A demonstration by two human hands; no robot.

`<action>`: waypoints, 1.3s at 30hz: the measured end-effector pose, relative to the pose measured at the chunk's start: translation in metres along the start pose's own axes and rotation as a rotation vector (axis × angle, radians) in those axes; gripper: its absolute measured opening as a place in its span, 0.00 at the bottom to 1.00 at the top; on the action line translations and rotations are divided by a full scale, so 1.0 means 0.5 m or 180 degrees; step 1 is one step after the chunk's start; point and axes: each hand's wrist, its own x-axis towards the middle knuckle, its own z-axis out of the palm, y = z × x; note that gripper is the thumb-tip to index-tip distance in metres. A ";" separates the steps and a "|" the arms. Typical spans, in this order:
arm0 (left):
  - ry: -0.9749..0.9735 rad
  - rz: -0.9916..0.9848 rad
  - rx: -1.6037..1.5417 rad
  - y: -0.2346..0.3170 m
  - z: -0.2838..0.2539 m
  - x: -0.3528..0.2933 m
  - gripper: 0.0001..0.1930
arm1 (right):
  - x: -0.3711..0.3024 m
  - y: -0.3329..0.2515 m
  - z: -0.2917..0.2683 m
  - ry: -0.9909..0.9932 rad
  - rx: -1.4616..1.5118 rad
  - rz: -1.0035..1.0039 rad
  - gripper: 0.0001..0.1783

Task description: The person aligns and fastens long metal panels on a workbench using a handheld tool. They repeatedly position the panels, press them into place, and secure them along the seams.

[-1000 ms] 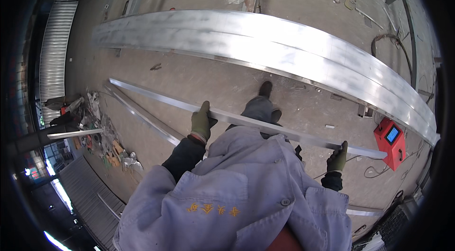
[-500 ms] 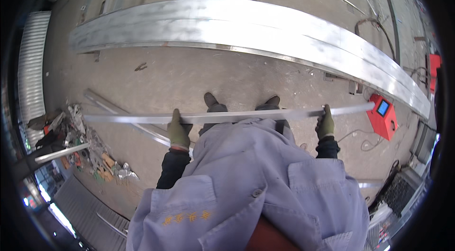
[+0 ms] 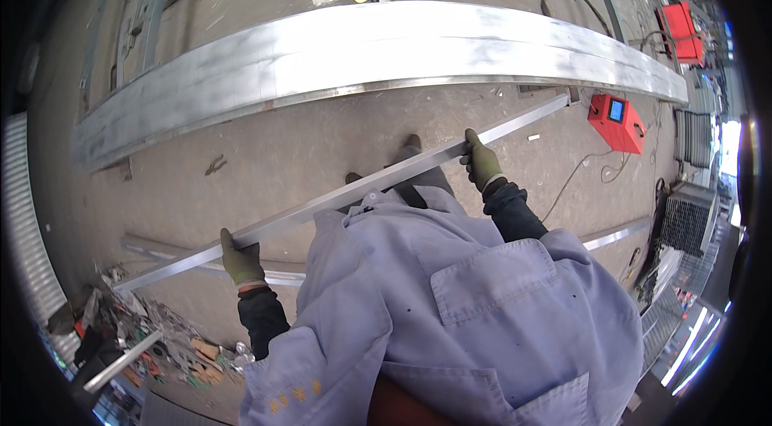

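Observation:
A long, straight metal bar (image 3: 354, 191) spans the space in front of my body, its right end farther away than its left. My left hand (image 3: 242, 259), in an olive glove, is closed round the bar toward its left part. On the right part, my right hand (image 3: 482, 162), gloved alike, grips it with the thumb on top. The bar's right end comes close to a wide silvery metal beam (image 3: 386, 48) that lies across the scene ahead of me. From here I cannot tell whether the two touch.
A red box with a small screen (image 3: 616, 124) stands on the floor at right, its cable trailing. Another red box (image 3: 682, 32) is farther off. Pliers (image 3: 215, 164) lie left. More bars (image 3: 185, 255) and a scrap pile (image 3: 173, 345) are at lower left. Corrugated panels (image 3: 29, 209) line the left edge.
The bar has turned from nearly level to slanting: its right end went away from me, its left end nearer. Both hands kept their hold. My view and body turned too.

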 end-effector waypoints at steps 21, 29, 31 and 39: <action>-0.0024 -0.0613 -0.0013 0.258 0.081 0.544 0.20 | 0.183 -0.140 0.504 0.0327 0.0438 0.0041 0.41; 0.0476 -0.0918 0.1057 0.327 0.186 0.745 0.33 | 0.198 -0.183 0.649 0.0246 0.0186 0.0241 0.43; 0.0364 -0.1160 0.1204 0.318 0.200 0.821 0.34 | 0.238 -0.164 0.675 0.0400 0.0029 0.0294 0.41; 0.0103 -0.1532 0.1709 0.378 0.223 1.045 0.28 | 0.299 -0.165 0.869 0.0776 -0.0717 0.0499 0.36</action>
